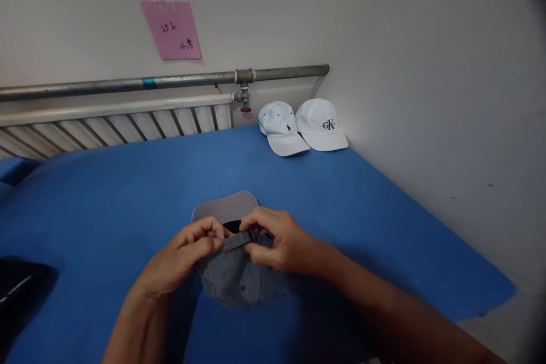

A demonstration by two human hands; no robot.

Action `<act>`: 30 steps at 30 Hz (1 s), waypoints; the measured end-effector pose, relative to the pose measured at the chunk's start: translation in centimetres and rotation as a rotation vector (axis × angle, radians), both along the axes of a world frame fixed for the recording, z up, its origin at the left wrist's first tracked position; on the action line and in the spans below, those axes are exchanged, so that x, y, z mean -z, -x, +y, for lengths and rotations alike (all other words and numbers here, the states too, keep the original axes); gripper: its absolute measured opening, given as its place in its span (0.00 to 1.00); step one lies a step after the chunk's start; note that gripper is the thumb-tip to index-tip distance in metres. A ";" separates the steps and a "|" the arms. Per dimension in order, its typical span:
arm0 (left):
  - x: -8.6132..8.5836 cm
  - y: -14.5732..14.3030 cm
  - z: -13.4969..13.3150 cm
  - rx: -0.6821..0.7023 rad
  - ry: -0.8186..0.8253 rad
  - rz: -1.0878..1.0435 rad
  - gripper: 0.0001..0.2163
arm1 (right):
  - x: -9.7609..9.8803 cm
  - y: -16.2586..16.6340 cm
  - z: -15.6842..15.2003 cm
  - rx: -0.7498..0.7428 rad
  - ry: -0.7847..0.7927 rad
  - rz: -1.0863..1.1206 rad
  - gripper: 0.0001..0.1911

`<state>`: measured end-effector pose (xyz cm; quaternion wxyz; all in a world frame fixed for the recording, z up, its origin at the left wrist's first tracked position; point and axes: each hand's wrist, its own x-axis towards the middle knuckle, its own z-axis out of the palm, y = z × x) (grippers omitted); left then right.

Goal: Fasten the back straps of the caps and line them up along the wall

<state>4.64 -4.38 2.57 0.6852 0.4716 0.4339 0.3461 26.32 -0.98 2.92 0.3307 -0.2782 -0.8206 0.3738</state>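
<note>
A grey baseball cap (pixel 239 281) is held between my two hands, its brim pointing away from me and its back strap toward me. My left hand (pixel 183 250) pinches the left end of the grey adjustment strap (pixel 236 241). At the strap's right end, by the buckle, the fingers and thumb of my right hand (pixel 277 239) are closed on it. Part of the cap's opening and right side is hidden behind my right hand.
A blue-covered table (pixel 140 182) lies beneath. Two white caps (pixel 284 131) sit at its far right corner by the wall. Behind it run a radiator (pixel 183 119) and a metal pipe (pixel 191 79) with a red-handled valve. A black object (pixel 21 290) is at the left edge.
</note>
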 end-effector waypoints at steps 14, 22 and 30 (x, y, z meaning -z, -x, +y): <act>-0.6 -0.6 -0.2 0.034 -0.018 0.049 0.06 | -1.7 -0.3 0.2 -0.122 0.794 0.139 0.14; -0.3 -0.8 -0.3 -0.038 0.010 0.044 0.03 | -0.5 0.4 0.3 -0.005 0.675 0.312 0.08; -0.9 -1.5 -0.3 0.138 -0.172 0.201 0.10 | -1.1 0.2 0.0 0.008 0.385 0.135 0.08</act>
